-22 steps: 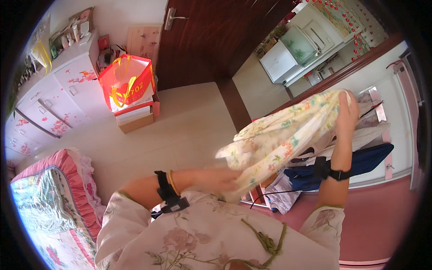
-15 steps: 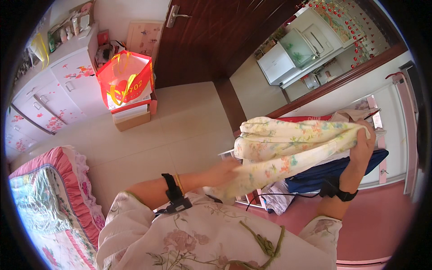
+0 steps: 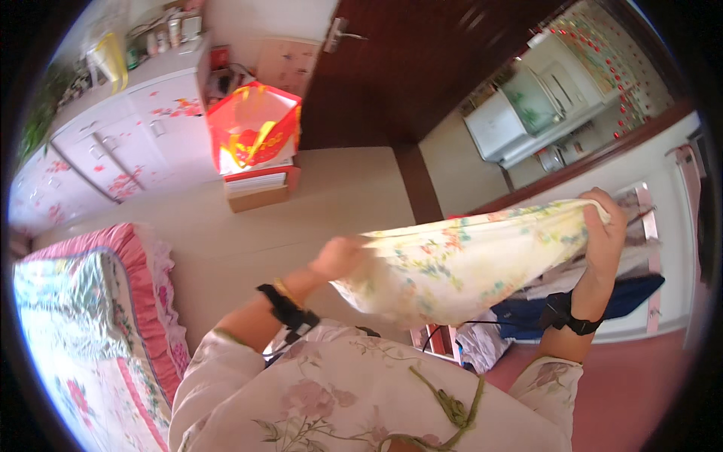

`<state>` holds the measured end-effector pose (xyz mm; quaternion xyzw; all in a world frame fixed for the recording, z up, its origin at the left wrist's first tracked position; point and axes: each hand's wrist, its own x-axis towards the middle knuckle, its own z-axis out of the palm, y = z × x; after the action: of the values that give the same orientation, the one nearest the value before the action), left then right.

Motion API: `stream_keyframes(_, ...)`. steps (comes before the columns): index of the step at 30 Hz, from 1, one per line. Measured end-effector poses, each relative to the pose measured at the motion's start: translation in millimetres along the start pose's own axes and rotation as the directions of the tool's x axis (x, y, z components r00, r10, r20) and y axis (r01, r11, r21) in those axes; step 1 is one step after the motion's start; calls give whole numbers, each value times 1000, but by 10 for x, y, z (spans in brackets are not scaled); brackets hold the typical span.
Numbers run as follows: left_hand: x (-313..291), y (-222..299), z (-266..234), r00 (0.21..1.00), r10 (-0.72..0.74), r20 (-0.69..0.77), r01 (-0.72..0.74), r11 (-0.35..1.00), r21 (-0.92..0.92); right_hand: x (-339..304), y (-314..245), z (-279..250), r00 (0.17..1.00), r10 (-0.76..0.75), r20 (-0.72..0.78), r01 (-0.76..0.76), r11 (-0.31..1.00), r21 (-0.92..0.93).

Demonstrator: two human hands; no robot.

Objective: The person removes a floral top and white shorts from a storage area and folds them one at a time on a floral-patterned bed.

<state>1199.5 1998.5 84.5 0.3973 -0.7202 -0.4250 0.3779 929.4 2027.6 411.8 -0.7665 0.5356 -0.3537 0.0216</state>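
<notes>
A pale yellow floral cloth (image 3: 467, 264), perhaps a garment, is stretched between my two hands in front of my body. Its upper edge runs nearly straight from hand to hand, and its lower part hangs in a curve. At its left end my left hand (image 3: 343, 260) is closed on the cloth, slightly blurred. The far right corner is gripped by my right hand (image 3: 606, 218), fingers folded over the fabric. Both wrists wear black straps with small devices. Below the cloth's right half, dark blue clothing (image 3: 633, 296) and a crumpled whitish garment (image 3: 483, 343) lie partly hidden.
A red gift bag (image 3: 252, 135) stands on a cardboard box (image 3: 258, 197) by the white floral cabinet (image 3: 162, 128). A bed (image 3: 113, 301) with pink ruffles is at the left. The brown door (image 3: 407, 68) stands beside a doorway. A pink surface (image 3: 633, 384) lies at lower right.
My left hand has risen and moved left, drawing the bunched cloth out wide and fairly flat. My right hand keeps its corner. The view has shifted slightly.
</notes>
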Motion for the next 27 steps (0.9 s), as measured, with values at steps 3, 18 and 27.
stream_keyframes(3,-582,-132,-870,978,-184,-93,166,971,-170,199,-106,569,993,61,104,-63,998,17)
stream_keyframes(18,-4500,718,-1945,111,-255,-960,889,457,-18,314,-2354,2978,576,-744,339,530,655,538)
stream_keyframes(27,-5960,833,-1749,166,-630,-758,201,775,-600,189,-4348,4132,490,-797,353,469,583,664)
